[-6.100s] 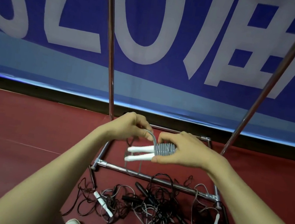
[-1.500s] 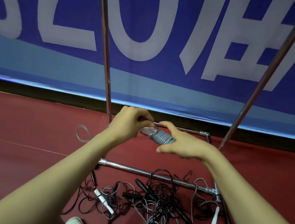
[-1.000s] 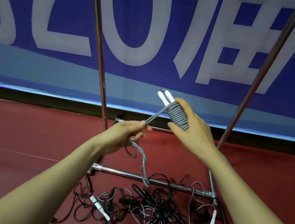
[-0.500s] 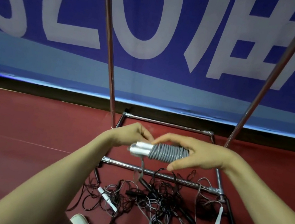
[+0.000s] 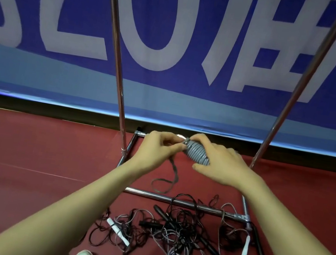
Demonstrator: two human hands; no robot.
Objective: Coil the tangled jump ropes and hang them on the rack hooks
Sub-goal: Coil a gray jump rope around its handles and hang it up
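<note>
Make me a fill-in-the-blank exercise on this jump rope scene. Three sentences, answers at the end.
1. The right hand grips a wound bundle of ____ rope, and the left hand pinches its loose tail.
2. The tangle of other ropes lies on the red ____.
3. The banner behind the rack is ____ with pale letters.

Missing words: grey; floor; blue.
</note>
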